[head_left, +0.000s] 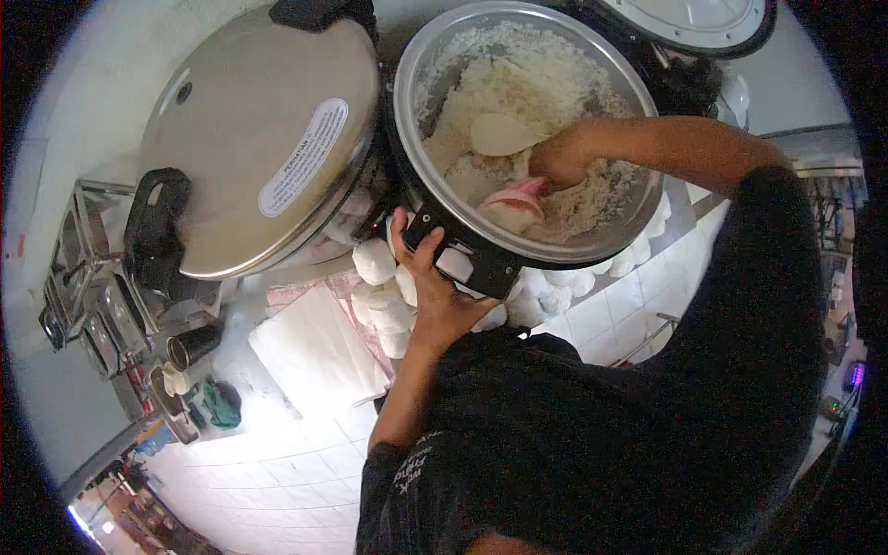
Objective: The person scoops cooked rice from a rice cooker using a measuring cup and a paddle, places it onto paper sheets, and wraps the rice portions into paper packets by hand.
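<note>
A large round cooker pot (407,120) with a metal rim stands open, with white rice (518,79) inside and stuck to its walls. Deep in the pot, my right hand (564,157) is closed around something pink and white (520,199), which looks like a bowl or scoop. A pale rice paddle (499,135) lies on the rice beside that hand. Outside, my left hand (430,277) grips the black front handle of the cooker with its fingers spread around it. Rounded white portions (375,262) sit in rows beneath and beside the pot.
A second large cooker (259,129) with a closed metal lid stands at the left. Below it lie a white sheet (319,347) and a pinkish cloth. Metal trays (116,305) and a dark cup (192,346) are farther left. An open lid (694,14) is at the top right.
</note>
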`<action>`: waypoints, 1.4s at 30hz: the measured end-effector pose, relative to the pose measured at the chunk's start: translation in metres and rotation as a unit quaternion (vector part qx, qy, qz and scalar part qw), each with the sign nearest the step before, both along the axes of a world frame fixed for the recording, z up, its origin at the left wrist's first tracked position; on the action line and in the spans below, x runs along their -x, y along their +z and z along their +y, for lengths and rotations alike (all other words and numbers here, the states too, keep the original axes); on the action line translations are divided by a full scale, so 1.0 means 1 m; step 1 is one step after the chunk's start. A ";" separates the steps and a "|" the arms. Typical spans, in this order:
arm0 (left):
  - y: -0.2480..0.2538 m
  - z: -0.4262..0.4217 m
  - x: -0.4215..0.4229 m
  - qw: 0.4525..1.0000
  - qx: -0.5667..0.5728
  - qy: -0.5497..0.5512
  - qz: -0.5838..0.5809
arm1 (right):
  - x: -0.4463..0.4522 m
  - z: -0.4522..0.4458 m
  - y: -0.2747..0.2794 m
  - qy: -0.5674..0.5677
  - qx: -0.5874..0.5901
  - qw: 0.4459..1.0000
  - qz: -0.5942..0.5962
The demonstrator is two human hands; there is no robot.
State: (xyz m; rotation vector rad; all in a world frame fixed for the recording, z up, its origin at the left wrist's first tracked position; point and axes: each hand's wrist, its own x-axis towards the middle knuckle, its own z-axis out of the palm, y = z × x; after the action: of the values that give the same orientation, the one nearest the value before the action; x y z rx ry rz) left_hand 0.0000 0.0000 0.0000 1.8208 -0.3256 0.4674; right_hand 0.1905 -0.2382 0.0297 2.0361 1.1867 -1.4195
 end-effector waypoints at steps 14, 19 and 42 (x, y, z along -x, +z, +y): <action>0.065 0.009 0.016 0.991 -0.060 0.089 -0.085 | 0.075 -0.052 0.141 -0.633 -0.189 0.735 0.157; 0.112 -0.025 -0.003 0.995 -0.059 -0.083 -0.001 | 0.093 -0.059 0.091 -0.731 -0.425 0.478 0.237; 0.091 -0.017 -0.138 0.893 0.124 -0.297 0.315 | 0.071 0.161 -0.010 -0.475 -0.539 0.692 0.071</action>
State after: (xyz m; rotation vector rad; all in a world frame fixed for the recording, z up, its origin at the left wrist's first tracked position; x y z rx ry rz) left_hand 0.1383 -0.0170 0.0912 1.4270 -0.3296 -0.4894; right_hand 0.1195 -0.0774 0.0196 3.8644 1.1739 -1.3314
